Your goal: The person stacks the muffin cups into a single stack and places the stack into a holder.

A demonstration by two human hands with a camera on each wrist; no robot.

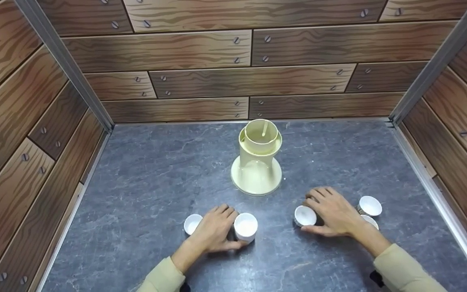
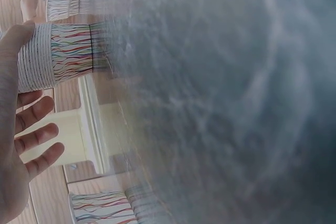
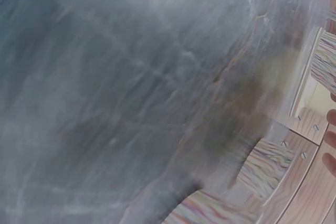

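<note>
Wood-print walls (image 1: 201, 48), planked with drawn grain and screw heads, rise beyond and to either side of the fingers. Under them spreads a slate-grey tabletop (image 1: 156, 170), marbled with pale veins. Ahead of both hands stands a cream stand (image 1: 256, 178): smooth, glossy, a round flared base below a tube with a narrower open cylinder set inside. The left hand (image 1: 213, 229) has its fingers and thumb clamped on a stack (image 1: 245, 226), upright, its nested white rims making close ribs above wavy red, green and blue lines. The right hand (image 1: 333, 213) pinches a cup (image 1: 305, 215), round-mouthed and white inside, between curved fingers and thumb. Behind those fingers, by the wrist, sit an outer cup (image 1: 369, 206) and a near cup (image 1: 370, 221), partly hidden. Left of the left fingers is a side cup (image 1: 193, 224), line-patterned outside.
</note>
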